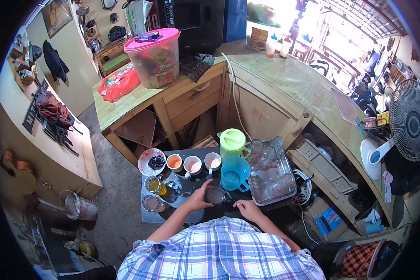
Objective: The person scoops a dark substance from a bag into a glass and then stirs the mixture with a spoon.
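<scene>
My left hand (pixel 197 199) is curled around the side of a glass (pixel 215 196) with a cloudy greyish drink in it. Just right of that glass, my right hand (pixel 249 211) pinches the thin handle of a spoon (pixel 231 200); its bowl end is hard to make out. Behind the glass stand a blue pitcher (pixel 235 173) and a pitcher with a lime-green lid (pixel 233 139). Several white cups, among them one with orange contents (pixel 174 162), form a row at the back. To the left are a glass of yellow liquid (pixel 156 185) and another filled glass (pixel 153 203).
A clear tray (pixel 271 186) holding several upturned glasses lies to the right. A stained bowl (pixel 151 161) with a dark bundle sits back left. Wooden counters (pixel 275 77) surround the low table, bearing a pink-lidded tub (pixel 154 58) and a fan (pixel 408 121). A white cable hangs down behind.
</scene>
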The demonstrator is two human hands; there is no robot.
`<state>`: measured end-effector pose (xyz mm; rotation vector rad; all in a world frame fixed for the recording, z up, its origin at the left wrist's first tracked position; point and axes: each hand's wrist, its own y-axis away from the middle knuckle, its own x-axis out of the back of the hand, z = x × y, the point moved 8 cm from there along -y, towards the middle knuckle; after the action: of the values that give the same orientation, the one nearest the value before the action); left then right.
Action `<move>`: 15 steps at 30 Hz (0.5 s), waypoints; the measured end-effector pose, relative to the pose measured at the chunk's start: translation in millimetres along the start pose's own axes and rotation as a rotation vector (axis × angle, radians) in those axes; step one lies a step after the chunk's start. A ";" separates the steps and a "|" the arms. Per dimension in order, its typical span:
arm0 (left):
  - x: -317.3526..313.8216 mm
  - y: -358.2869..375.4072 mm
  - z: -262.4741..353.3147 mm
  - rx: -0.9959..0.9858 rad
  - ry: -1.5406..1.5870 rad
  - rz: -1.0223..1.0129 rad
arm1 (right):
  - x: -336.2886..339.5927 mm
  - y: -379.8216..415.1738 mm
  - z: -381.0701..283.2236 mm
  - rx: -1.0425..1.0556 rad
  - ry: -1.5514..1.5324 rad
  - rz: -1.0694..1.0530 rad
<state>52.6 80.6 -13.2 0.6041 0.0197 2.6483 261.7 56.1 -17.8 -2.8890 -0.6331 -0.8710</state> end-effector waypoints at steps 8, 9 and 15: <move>-4.5 6.4 -5.3 -0.002 -0.019 0.066 | -2.6 -6.5 -4.4 0.085 -0.006 0.054; -4.3 7.9 -5.8 0.003 -0.028 0.081 | -2.8 -7.2 -4.8 0.088 -0.006 0.052; -6.8 19.2 -11.3 0.018 -0.047 0.180 | 0.5 1.1 -1.9 0.122 0.038 -0.019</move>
<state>45.8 61.2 -24.2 0.7046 -0.0260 2.8084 261.5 55.0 -15.8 -2.7567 -0.6863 -0.8557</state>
